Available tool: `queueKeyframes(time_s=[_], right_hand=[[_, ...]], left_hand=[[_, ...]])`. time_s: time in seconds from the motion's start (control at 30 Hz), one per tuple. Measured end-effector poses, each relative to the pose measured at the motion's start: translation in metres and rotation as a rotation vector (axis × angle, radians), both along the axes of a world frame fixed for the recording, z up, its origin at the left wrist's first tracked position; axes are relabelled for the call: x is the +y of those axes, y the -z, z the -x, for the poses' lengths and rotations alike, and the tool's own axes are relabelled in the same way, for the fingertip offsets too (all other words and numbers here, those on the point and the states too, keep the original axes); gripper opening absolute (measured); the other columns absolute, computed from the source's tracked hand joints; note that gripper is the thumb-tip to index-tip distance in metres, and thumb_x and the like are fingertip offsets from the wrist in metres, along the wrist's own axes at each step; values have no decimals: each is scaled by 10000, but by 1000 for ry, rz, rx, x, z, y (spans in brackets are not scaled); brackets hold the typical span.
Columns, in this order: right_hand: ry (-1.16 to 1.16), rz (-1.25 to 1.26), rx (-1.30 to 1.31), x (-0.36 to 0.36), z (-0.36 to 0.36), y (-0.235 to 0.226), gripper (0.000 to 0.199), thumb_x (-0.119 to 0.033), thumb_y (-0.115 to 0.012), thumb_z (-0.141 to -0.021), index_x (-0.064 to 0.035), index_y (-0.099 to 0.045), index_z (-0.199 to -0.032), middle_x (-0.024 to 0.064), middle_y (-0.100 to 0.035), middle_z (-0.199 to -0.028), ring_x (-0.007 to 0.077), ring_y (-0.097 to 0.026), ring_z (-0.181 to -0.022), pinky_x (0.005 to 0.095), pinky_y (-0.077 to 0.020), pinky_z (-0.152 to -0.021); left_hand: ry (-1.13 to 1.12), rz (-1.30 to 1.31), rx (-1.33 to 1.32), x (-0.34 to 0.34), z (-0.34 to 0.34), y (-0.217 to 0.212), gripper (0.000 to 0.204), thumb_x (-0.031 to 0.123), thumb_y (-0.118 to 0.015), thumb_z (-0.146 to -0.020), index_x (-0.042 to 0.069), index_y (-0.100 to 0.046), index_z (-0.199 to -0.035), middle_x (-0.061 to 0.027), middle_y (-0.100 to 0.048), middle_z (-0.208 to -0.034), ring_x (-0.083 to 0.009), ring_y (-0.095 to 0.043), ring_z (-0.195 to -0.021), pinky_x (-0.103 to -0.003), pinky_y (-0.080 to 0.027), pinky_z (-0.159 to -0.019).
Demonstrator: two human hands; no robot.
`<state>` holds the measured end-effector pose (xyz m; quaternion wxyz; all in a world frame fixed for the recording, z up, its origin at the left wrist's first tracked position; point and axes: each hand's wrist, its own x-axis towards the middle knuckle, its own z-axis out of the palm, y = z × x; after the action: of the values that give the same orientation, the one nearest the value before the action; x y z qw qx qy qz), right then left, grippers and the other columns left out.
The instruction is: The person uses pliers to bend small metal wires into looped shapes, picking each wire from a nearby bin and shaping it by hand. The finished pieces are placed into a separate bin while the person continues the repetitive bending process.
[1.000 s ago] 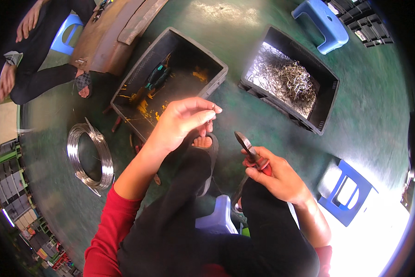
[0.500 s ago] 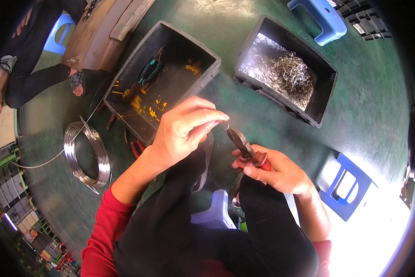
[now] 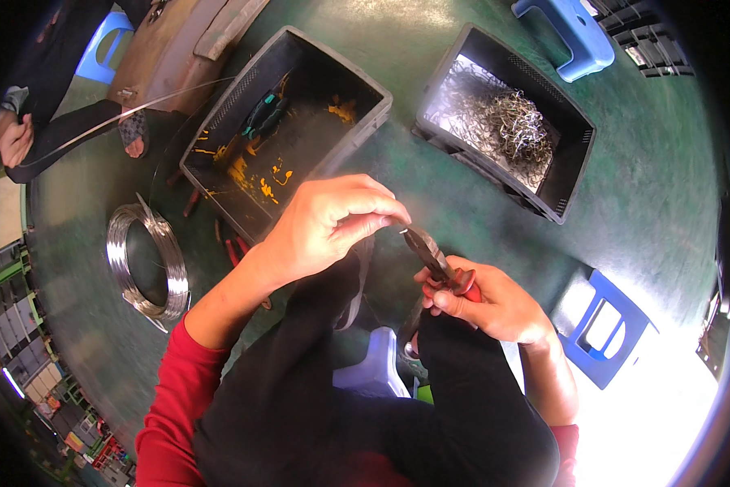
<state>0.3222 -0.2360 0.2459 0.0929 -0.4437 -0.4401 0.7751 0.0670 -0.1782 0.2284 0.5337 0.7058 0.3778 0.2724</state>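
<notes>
My left hand [image 3: 326,221] is closed in a pinch, with a small bent piece of wire [image 3: 403,230] at the thumb and fingertips. In my right hand [image 3: 495,304] are pliers [image 3: 430,253] with dark jaws and red handles, pointing up and left. Their jaw tips meet the wire piece right beside my left fingertips. Whether the jaws are clamped on it is too small to tell. Both hands are held above my knees. A black crate [image 3: 586,166] farther off to the right holds a tangled heap of small bent wire pieces [image 3: 518,128] on a white sheet.
Another black crate [image 3: 373,122], yellow-stained, holds a green-handled tool [image 3: 265,114]. Red-handled tools [image 3: 235,250] lie beside it. A wire coil [image 3: 174,280] rests on the green floor at left. Blue stools [image 3: 580,53] stand about. Another person's hand [image 3: 14,140] is at far left, near a long wire.
My left fingertips and the plier jaws have come closer together at the wire piece. At left, the other person's hand has moved up, and the long wire now runs across to the stained crate.
</notes>
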Motion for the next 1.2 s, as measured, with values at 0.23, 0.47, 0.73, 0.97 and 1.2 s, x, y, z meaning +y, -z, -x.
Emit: queueKeyframes(time_s=[0.23, 0.47, 0.73, 0.97, 1.2], right_hand=[[0, 59, -19, -17, 8, 2, 328, -278, -623, -951, -8, -617, -1138, 77, -662, -972, 136, -598, -931, 297, -461, -854], [86, 87, -96, -38, 21, 6, 259, -241, -644, -935, -44, -639, -1104, 44, -655, -896, 124, -584, -867, 286, -466, -806], [187, -148, -214, -55, 29, 23, 207, -198, -672, -900, -47, -651, -1040, 72, -649, -814, 154, -581, -764, 300, -467, -763], [191, -186, -259, -55, 24, 20, 140, -81, -626, -934, 1, -616, -1046, 26, -587, -941, 115, -538, -897, 262, -429, -835], [223, -252, -325, -55, 19, 24, 150, -82, -635, -926, -1, -616, -1051, 19, -620, -924, 84, -540, -875, 250, -439, -811]], left_hand=[[182, 90, -27, 2, 13, 4, 145, -26, -615, -882, 9, -701, -993, -78, -678, -842, -153, -681, -749, -271, -526, -675], [295, 244, -72, -2, 15, 13, 181, -34, -579, -883, 10, -681, -1027, -78, -661, -783, -142, -628, -650, -273, -489, -615], [195, 237, -93, -17, 9, 21, 160, -19, -563, -892, 5, -690, -987, -76, -665, -767, -125, -607, -622, -263, -477, -593], [84, 222, -83, -29, -2, 19, 153, 12, -555, -911, -1, -685, -991, -63, -634, -697, -94, -577, -598, -254, -452, -568], [-11, 319, -29, -39, -16, 15, 155, 30, -547, -936, -26, -678, -998, -60, -639, -706, -94, -591, -602, -249, -466, -574]])
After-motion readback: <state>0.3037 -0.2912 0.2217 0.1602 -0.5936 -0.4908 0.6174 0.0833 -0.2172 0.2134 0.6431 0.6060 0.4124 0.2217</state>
